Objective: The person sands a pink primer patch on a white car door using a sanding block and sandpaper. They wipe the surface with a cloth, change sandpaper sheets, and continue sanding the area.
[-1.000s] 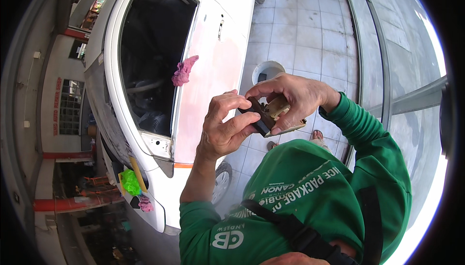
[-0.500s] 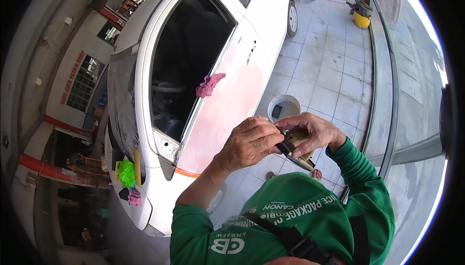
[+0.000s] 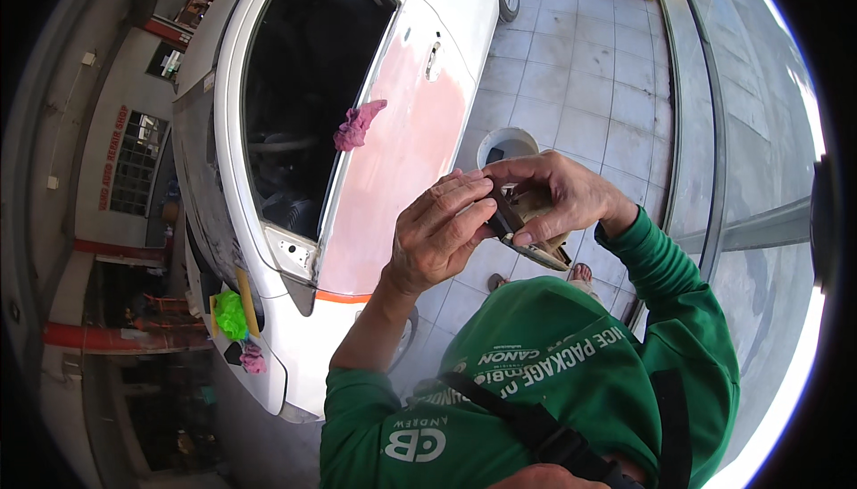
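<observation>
My right hand point(image 3: 567, 194) grips a hollow curved car part point(image 3: 536, 208), beige inside with a dark rim, thumb on its near edge. It is held up before my chest. My left hand point(image 3: 446, 225) has its fingers bent close together on a dark flat piece point(image 3: 504, 212) at the left side of that part. Whether the dark piece is separate or belongs to the part, I cannot tell. The hands partly hide the part. Left of them stands a white car whose door point(image 3: 393, 194) has a large pinkish, dull patch.
A pink cloth point(image 3: 360, 125) lies at the window's lower edge. Beyond my hands a pale bucket point(image 3: 507, 145) stands on the tiled floor point(image 3: 571, 69). Green plastic point(image 3: 230, 315) and another pink cloth point(image 3: 253, 358) rest on the car's front. Glass panels point(image 3: 759, 158) run along the right.
The view has shifted, so car and bucket sit further left and higher. My left hand has turned more upright, and the curved part has tilted slightly between my hands.
</observation>
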Tool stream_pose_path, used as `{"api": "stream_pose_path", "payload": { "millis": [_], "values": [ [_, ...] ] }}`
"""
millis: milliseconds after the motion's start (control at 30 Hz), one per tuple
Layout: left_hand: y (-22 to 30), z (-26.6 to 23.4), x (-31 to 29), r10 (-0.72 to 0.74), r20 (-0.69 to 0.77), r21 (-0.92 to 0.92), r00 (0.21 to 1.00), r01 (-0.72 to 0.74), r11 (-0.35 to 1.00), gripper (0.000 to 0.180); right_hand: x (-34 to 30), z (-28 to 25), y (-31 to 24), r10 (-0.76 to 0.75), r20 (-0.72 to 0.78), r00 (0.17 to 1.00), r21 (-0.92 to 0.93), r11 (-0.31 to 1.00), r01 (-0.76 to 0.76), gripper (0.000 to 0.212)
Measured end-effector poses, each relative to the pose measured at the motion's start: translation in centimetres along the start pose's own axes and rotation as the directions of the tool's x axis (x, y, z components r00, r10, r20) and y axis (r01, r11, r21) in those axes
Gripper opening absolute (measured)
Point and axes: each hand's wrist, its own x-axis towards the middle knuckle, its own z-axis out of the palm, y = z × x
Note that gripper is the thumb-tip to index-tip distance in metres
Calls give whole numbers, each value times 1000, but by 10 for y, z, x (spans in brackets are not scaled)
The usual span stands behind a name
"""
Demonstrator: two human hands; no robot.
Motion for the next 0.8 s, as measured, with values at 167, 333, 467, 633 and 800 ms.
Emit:
{"api": "stream_pose_path", "payload": {
  "millis": [167,333,467,633,800],
  "values": [
    [1,-3,1,-5,24,29,1000,4,1000,43,-2,-1,-5,-15,-33,999,-109,994,12,87],
    [0,2,-1,-11,37,32,999,10,999,40,0,-3,4,1,-39,999,-68,998,-4,85],
    [-1,2,-5,2,49,13,999,-3,1000,55,2,-8,7,65,2,998,-48,997,-65,84],
    [2,5,-7,6,58,49,998,-9,999,40,7,-12,14,65,133,989,-60,997,-57,86],
    [5,5,3,37,52,64,998,-41,997,31,9,-16,16,-8,129,992,-64,998,17,82]
  ]
}}
